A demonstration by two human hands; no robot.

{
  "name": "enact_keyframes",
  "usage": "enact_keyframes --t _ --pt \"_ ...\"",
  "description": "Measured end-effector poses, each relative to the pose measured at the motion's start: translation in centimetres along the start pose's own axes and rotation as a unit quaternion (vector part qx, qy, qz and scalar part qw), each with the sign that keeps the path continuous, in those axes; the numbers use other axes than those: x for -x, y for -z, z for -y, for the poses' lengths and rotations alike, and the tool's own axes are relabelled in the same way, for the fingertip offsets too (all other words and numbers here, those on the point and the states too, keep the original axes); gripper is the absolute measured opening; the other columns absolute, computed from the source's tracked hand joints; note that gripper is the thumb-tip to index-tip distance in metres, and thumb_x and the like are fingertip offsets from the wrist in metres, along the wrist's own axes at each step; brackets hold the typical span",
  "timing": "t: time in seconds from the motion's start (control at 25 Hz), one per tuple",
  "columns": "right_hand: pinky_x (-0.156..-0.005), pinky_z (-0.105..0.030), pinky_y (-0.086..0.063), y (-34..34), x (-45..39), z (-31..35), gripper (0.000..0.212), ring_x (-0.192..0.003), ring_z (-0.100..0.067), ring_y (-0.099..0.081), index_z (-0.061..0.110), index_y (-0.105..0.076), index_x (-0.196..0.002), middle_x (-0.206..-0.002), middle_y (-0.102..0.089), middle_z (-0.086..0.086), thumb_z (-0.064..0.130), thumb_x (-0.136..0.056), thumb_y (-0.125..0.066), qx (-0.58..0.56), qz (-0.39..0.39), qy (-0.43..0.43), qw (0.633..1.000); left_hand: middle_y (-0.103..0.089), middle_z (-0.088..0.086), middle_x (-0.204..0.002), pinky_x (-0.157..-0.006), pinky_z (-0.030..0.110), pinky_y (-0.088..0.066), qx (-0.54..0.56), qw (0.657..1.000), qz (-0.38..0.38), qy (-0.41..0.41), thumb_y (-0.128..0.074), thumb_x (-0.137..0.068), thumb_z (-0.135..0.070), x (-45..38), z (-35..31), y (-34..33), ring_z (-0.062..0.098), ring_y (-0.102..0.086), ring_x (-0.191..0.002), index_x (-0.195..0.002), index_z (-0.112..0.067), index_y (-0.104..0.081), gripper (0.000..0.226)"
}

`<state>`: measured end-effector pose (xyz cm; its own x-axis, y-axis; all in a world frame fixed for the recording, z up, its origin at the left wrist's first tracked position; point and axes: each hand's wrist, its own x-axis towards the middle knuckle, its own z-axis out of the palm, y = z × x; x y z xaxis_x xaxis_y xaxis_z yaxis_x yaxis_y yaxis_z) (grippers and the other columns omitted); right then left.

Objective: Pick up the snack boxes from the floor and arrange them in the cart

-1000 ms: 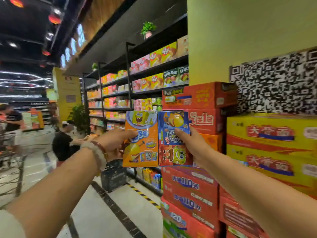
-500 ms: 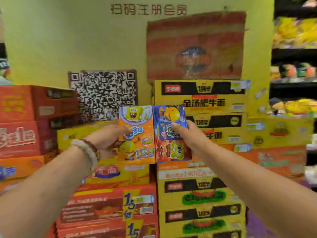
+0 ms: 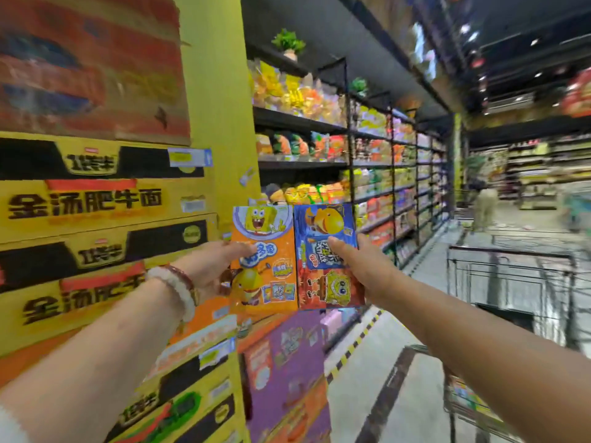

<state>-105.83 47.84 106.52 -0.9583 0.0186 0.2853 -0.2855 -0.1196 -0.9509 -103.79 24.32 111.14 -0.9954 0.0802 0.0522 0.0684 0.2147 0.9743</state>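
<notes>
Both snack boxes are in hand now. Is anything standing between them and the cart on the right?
Nothing visible does. The left hand holds the orange box and the right hand holds the blue box, side by side at chest height. The cart stands to their right, with only open aisle floor between.

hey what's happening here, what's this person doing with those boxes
A person stands in a shop aisle holding two snack boxes up side by side: the left hand grips an orange box, the right hand a blue and red box. Neither is in the wire cart yet, which stands to the right.
</notes>
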Motion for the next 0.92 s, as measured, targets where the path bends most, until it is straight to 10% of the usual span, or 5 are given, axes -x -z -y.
enact_keyframes --t 0.16,0.92 --pt "-0.077 -0.049 -0.058 12.3 -2.3 -0.3 0.043 -0.088 -0.029 -0.071 0.016 -0.047 -0.125 -0.113 -0.068 -0.014 0.033 -0.088 -0.063 0.036 -0.092 0.0 0.995 -0.059 0.009 -0.08 -0.061 0.034 -0.052 0.02 0.996 0.086 -0.016 -0.059 -0.089 -0.024 -8.3 -0.9 -12.1 0.019 -0.058 -0.056 -0.095 -0.015 -0.056 0.011" --pt "-0.078 -0.052 -0.057 47.9 -17.7 -6.9 0.042 -0.089 -0.031 -0.072 0.019 -0.048 -0.124 -0.11 -0.069 -0.014 0.033 -0.088 -0.062 0.086 -0.344 -0.037 0.934 -0.065 0.009 -0.092 -0.072 0.036 -0.052 0.019 0.939 0.344 0.015 -0.06 -0.089 -0.025 -39.7 -1.2 -50.2 0.02 -0.06 -0.075 -0.088 -0.018 -0.059 0.007"
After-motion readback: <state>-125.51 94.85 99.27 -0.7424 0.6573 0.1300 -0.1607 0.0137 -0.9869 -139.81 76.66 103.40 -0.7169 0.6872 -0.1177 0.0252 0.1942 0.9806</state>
